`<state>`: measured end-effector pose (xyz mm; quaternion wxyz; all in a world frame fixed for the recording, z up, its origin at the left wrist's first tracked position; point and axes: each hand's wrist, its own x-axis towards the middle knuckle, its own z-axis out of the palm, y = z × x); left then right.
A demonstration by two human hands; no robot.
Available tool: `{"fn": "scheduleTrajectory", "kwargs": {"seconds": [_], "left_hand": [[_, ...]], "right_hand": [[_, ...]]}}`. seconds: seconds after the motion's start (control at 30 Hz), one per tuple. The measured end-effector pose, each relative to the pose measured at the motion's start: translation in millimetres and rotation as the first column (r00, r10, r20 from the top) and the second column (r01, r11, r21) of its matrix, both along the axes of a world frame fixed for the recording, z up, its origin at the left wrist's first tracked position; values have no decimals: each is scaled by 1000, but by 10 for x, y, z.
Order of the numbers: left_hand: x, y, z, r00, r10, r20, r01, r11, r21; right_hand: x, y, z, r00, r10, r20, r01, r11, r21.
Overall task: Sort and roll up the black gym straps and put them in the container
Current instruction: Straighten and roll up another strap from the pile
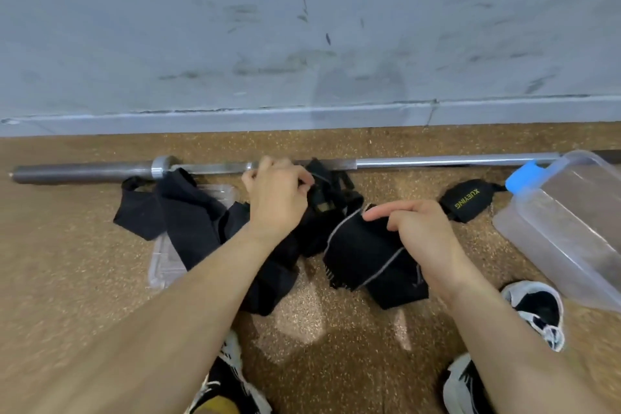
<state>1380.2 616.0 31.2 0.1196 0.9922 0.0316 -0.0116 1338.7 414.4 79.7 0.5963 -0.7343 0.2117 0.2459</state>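
Observation:
A heap of black gym straps [201, 222] lies on the brown floor in front of me. My left hand [277, 198] grips a tangled black strap with a buckle [327, 191] near the middle of the heap. My right hand [420, 228] holds a wide black strap with grey edging [363, 252], index finger stretched out along its top. A rolled black strap with yellow lettering [465, 200] lies apart on the floor to the right. The clear plastic container [571, 235] with a blue clip stands tilted at the far right.
A steel barbell [235, 167] lies along the grey wall just behind the straps. A clear plastic lid [168, 265] sits under the left part of the heap. My two sneakers [534, 309] are at the bottom of the view.

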Motion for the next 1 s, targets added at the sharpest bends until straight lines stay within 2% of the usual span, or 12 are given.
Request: {"fn": "scheduleTrajectory", "kwargs": {"seconds": [0.03,0.07,0.13,0.17,0.23,0.4,0.5,0.6,0.67,0.77,0.9,1.0], "left_hand": [[32,-5,230,986,162,43,-147,961,-236],[60,-1,456,958,285,21,-244,853,-461],[44,-4,933,911,390,-134,-333,504,-797],[-4,-4,1157,901,384,-201,-344,351,-871],[-171,3,1575,918,320,-235,-312,217,-925],[-791,47,2581,990,96,-107,-123,180,-976],[-1183,139,3117,1000,8,-24,-25,150,-988],[-1512,227,3530,998,-41,49,53,104,-993],[-1651,308,3726,994,-51,100,103,65,-992],[-1715,499,3875,985,8,171,169,111,-979],[-1671,748,3749,975,129,180,160,148,-976],[-1612,815,3562,981,132,141,120,150,-981]], "right_hand": [[21,6,128,1000,22,5,-22,1000,14],[36,13,275,998,68,5,-68,997,27],[48,43,579,977,214,-7,-214,977,25],[48,61,735,960,279,1,-279,960,9],[11,105,1019,943,327,57,-326,945,-33],[-290,266,1691,845,470,254,-373,859,-350],[-513,355,2108,736,590,331,-436,788,-434],[-714,446,2417,660,632,405,-515,774,-369],[-806,531,2578,675,591,442,-535,804,-257],[-838,620,2813,736,477,480,-500,861,-89],[-706,778,2943,726,517,453,-537,838,-96],[-566,913,2819,627,661,412,-660,732,-171]]}}
